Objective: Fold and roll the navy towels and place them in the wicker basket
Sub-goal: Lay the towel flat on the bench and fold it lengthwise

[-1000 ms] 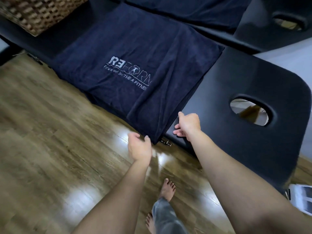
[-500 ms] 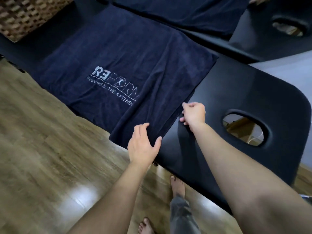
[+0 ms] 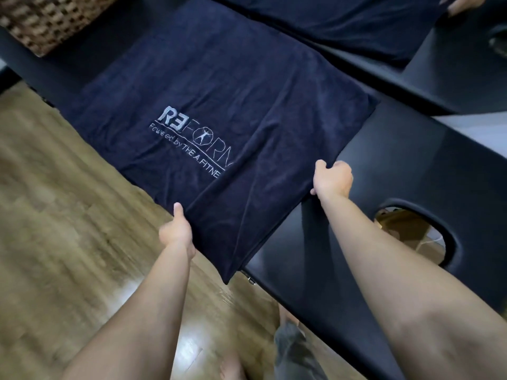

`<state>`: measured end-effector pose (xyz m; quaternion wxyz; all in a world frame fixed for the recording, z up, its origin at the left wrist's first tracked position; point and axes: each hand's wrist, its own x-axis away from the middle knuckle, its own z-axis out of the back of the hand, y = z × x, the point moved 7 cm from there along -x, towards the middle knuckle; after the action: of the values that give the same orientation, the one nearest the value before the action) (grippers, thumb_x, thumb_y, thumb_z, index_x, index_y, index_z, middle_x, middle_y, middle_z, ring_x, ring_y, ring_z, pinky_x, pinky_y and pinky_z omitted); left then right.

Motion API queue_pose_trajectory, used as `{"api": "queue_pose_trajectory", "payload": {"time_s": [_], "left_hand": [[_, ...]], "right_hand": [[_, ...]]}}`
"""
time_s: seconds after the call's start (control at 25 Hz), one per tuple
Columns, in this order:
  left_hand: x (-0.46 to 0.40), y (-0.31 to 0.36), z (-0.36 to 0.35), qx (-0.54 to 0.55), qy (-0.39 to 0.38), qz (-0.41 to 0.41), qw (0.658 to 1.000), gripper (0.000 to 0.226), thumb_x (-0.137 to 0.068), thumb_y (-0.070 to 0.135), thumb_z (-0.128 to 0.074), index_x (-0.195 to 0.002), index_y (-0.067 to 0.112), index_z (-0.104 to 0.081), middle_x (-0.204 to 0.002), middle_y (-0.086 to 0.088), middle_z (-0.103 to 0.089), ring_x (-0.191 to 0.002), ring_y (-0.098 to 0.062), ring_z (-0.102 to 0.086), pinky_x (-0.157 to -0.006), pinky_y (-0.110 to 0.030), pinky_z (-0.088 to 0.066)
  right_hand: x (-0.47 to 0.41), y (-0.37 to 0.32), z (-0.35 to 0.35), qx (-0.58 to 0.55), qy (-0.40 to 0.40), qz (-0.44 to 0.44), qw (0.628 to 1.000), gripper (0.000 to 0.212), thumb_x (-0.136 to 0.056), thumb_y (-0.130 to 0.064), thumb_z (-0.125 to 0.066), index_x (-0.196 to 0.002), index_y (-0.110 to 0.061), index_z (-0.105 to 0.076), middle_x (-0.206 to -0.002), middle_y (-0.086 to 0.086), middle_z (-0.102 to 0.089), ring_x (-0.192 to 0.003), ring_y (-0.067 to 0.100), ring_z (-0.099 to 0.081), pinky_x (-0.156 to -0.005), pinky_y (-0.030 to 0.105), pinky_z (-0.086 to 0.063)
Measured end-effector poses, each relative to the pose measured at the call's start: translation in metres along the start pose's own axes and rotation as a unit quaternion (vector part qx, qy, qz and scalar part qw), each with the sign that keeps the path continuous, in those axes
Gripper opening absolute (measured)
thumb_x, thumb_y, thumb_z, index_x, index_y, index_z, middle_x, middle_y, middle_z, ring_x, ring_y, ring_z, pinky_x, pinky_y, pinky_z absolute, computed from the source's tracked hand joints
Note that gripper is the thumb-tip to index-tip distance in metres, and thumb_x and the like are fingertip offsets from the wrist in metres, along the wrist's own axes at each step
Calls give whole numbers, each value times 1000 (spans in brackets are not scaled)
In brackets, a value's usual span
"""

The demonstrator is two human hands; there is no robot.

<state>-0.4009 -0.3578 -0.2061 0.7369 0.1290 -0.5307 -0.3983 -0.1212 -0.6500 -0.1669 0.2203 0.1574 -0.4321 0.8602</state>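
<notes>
Along the near edge of the black massage table (image 3: pixel 411 165), navy towel (image 3: pixel 219 86) lies flat, printed logo up, its near corner hanging off the edge. Left hand (image 3: pixel 175 231) pinches the overhanging towel edge, thumb up on top, arm stretched forward. Right hand (image 3: pixel 333 178) grips the towel's right edge on the tabletop, fingers curled under. Wicker basket (image 3: pixel 46 20) sits at the table's far left corner. Second navy towel (image 3: pixel 343 20) lies on the table behind.
</notes>
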Motion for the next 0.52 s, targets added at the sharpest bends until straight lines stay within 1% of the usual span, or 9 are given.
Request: {"api": "queue_pose_trajectory", "payload": {"time_s": [0.08,0.12,0.2,0.24,0.28,0.36,0.44,0.48,0.52], "left_hand": [[-4,0,-3,38,-18,-10,999,36,-96,46,-61,-112,14,-55,-112,2,-59,-99,-23,-57,-90,-33,-48],[-4,4,-1,42,-5,-32,999,25,-99,39,-58,-107,16,-52,-101,5,-55,-92,-20,-51,-87,-30,-45],[-1,16,6,50,18,-65,996,13,-102,29,-55,-102,18,-48,-92,6,-49,-86,-17,-43,-85,-28,-41],[1,22,8,56,16,-69,996,10,-101,27,-56,-103,18,-50,-95,6,-52,-87,-17,-45,-86,-29,-42],[5,27,9,77,-1,-51,996,10,-100,27,-58,-104,19,-54,-101,5,-56,-90,-18,-51,-89,-32,-45],[9,35,7,115,-69,15,991,20,-94,34,-64,-111,22,-62,-101,4,-66,-89,-18,-63,-85,-35,-53],[8,49,7,141,-123,57,981,31,-92,42,-65,-116,23,-64,-92,4,-69,-82,-12,-66,-67,-28,-55],[5,59,7,156,-152,63,974,38,-93,45,-64,-123,22,-64,-101,3,-71,-92,-14,-69,-66,-29,-55],[0,71,7,171,-176,68,967,44,-95,46,-60,-132,21,-62,-117,2,-72,-108,-20,-69,-73,-32,-57]], "right_hand": [[-4,2,-1,19,-27,-4,999,31,-89,-37,-52,-107,-12,-53,-83,8,-70,-49,24,-69,-69,44,-61],[-6,1,-1,24,-32,-6,999,36,-89,-38,-55,-113,-13,-49,-91,8,-69,-54,25,-71,-72,46,-61],[-7,-2,1,40,-23,3,999,41,-90,-38,-60,-119,-14,-43,-111,10,-66,-83,32,-72,-82,46,-57],[-2,-5,5,50,-1,13,999,42,-91,-37,-61,-122,-15,-41,-122,11,-60,-97,34,-67,-85,45,-53],[6,-11,7,58,21,35,997,43,-93,-35,-61,-125,-16,-41,-129,10,-53,-104,35,-62,-84,44,-49],[30,-37,-10,79,17,144,986,37,-95,-31,-59,-126,-17,-47,-131,9,-46,-109,35,-56,-83,45,-45],[66,-73,-48,135,-52,296,944,25,-95,-28,-59,-117,-17,-56,-125,9,-49,-111,34,-51,-91,45,-43],[89,-90,-71,170,-83,367,911,20,-94,-27,-60,-112,-17,-60,-121,8,-50,-109,33,-50,-93,46,-41],[107,-105,-94,190,-108,415,883,17,-94,-27,-60,-108,-18,-61,-118,7,-52,-108,32,-49,-93,45,-40]]}}
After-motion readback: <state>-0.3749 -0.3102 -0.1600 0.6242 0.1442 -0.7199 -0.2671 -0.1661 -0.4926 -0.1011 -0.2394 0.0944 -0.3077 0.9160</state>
